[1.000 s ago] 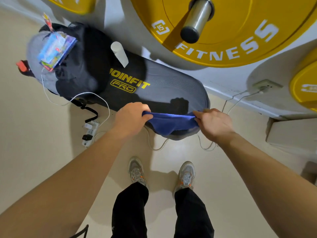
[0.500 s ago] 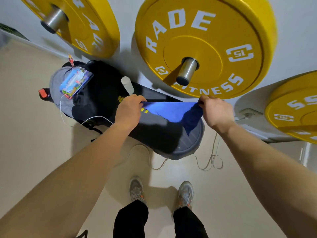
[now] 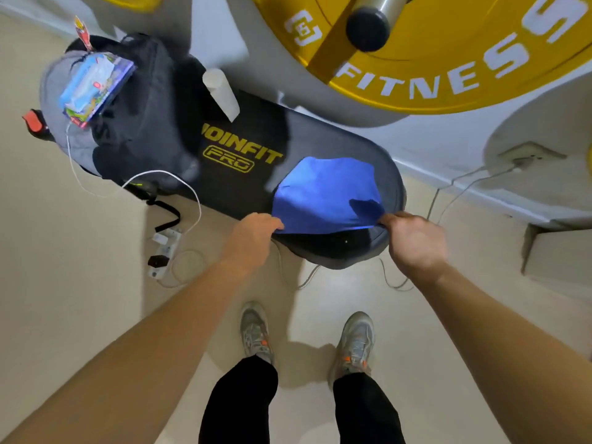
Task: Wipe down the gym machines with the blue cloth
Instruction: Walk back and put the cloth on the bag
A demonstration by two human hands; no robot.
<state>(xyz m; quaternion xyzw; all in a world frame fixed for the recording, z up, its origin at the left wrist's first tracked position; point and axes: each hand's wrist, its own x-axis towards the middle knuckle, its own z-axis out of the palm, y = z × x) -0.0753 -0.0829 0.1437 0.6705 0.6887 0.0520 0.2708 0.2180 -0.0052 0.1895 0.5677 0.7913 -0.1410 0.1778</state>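
Observation:
The blue cloth [image 3: 323,193] lies spread over the right end of a black padded bench [image 3: 243,174] with yellow lettering. My left hand [image 3: 253,238] pinches the cloth's near left corner at the bench's front edge. My right hand [image 3: 413,241] pinches the near right corner. The cloth's far part rests flat on the pad, and one corner is folded over near my right hand.
A grey-black backpack [image 3: 128,123] with a colourful packet [image 3: 93,88] and a white cup [image 3: 221,94] sit on the bench's left end. A yellow weight plate [image 3: 448,68] on a steel peg hangs above. A power strip [image 3: 163,251] and cables lie on the floor. My shoes [image 3: 256,331] stand below.
Both hands have pulled the cloth's near edge back toward me and down to the bench's front edge, and the cloth now lies spread on the pad. The view has tilted down.

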